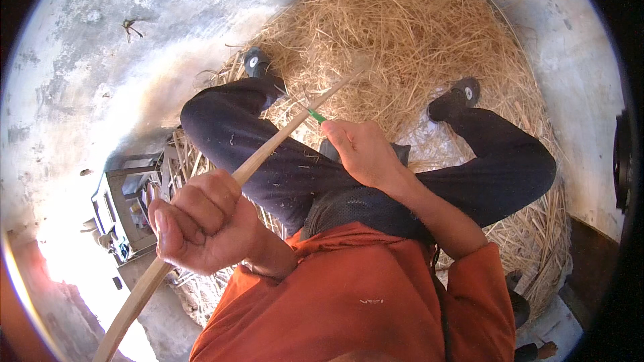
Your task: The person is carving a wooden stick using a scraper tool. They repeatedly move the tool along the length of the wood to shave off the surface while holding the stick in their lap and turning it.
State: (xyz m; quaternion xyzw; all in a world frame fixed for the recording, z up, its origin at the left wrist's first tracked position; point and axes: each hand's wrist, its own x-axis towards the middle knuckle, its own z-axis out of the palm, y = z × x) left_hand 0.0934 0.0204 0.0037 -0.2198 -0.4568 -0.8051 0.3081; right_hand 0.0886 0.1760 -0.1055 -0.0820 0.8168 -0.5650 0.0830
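Observation:
My left hand (204, 221) is closed in a fist around a long pale wooden strip, likely bamboo (272, 145). The strip runs from the lower left up past my left knee and narrows toward its far end. In my right hand (365, 151) is a knife with a green handle (316, 116). Most of that handle is hidden by my fingers. Its thin blade crosses the strip beyond my left hand and appears to touch it. Small pale shavings lie on my dark trousers (248, 141).
A thick heap of straw-like shavings (416, 20) covers the floor between and beyond my shoes. Pale walls (168, 13) rise at left and right. A metal-framed object (127, 208) stands at the left beside several sticks. Bright light comes in at the lower left.

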